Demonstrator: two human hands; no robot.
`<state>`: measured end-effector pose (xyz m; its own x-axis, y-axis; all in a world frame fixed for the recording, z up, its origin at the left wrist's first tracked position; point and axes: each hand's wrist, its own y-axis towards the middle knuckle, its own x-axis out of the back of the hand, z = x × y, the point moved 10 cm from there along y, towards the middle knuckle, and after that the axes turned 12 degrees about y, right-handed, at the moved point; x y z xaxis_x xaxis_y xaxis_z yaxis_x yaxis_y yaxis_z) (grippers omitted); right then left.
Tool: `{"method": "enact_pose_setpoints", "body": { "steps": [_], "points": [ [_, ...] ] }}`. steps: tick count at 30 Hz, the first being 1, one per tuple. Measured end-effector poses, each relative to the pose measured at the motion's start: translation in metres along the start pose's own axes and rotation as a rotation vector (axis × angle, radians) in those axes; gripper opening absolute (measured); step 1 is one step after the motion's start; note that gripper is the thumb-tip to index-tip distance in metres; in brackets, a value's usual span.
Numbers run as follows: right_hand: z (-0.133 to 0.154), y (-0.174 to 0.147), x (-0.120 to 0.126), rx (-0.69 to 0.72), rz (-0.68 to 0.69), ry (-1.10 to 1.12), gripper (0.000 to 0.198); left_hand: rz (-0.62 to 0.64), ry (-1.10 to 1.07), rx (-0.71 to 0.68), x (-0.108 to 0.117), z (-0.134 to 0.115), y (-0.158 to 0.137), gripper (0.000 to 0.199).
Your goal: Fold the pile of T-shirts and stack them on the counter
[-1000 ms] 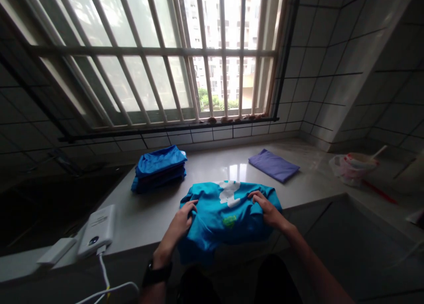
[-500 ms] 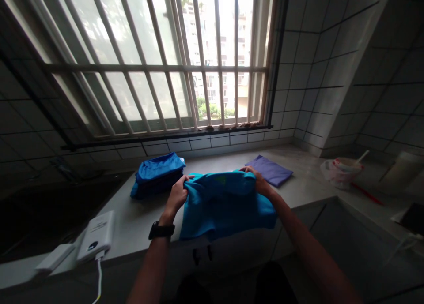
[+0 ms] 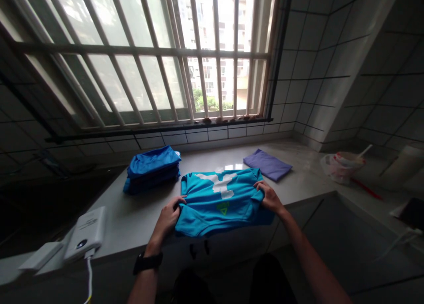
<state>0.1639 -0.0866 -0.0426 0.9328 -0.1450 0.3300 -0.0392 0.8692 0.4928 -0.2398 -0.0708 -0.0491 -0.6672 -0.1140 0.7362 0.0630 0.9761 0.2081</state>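
While the left hand (image 3: 168, 216) clamps the turquoise garment (image 3: 215, 204) at 9 o'clock and the right hand (image 3: 269, 198) at 3 o'clock, it spreads across the counter's (image 3: 127, 218) front edge; blue stack (image 3: 153, 168) at its 10, purple cloth (image 3: 267, 164) at 2.

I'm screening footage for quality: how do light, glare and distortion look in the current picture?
Head view: the barred window is overexposed, washing out the buildings outside; head view: glare patches whiten the countertop just beyond the turquoise garment; head view: the sink at left lies in deep shadow; head view: the window's left bars lean, likely wide-angle stretch.
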Motion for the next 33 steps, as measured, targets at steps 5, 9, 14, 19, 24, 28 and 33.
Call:
{"method": "enact_pose_setpoints", "body": {
  "steps": [5, 9, 14, 19, 24, 28, 33],
  "points": [
    [-0.014, -0.001, 0.017, -0.062, -0.152, -0.103, 0.010, -0.061, 0.026, 0.018, 0.005, 0.005, 0.000, 0.022],
    [-0.027, 0.000, 0.023, -0.141, -0.206, -0.103, 0.010, -0.104, 0.033, 0.003, 0.006, 0.011, 0.004, 0.028],
    [-0.031, 0.001, 0.035, -0.186, -0.247, 0.049, 0.011, -0.118, 0.023, -0.012, 0.005, 0.019, 0.011, 0.026],
    [-0.046, -0.002, 0.042, -0.286, -0.274, 0.206, 0.016, -0.077, -0.035, -0.016, 0.001, 0.023, 0.012, 0.031],
    [-0.053, -0.004, 0.040, -0.420, -0.354, 0.109, 0.021, -0.041, -0.093, -0.049, -0.002, 0.015, 0.009, 0.047],
    [-0.046, 0.011, 0.031, -0.465, -0.247, -0.041, 0.018, 0.034, 0.088, -0.068, -0.012, 0.010, 0.011, 0.052],
    [-0.040, 0.038, 0.015, -0.495, -0.049, -0.111, 0.029, 0.066, 0.186, -0.116, -0.017, 0.006, 0.012, 0.053]
  ]
}}
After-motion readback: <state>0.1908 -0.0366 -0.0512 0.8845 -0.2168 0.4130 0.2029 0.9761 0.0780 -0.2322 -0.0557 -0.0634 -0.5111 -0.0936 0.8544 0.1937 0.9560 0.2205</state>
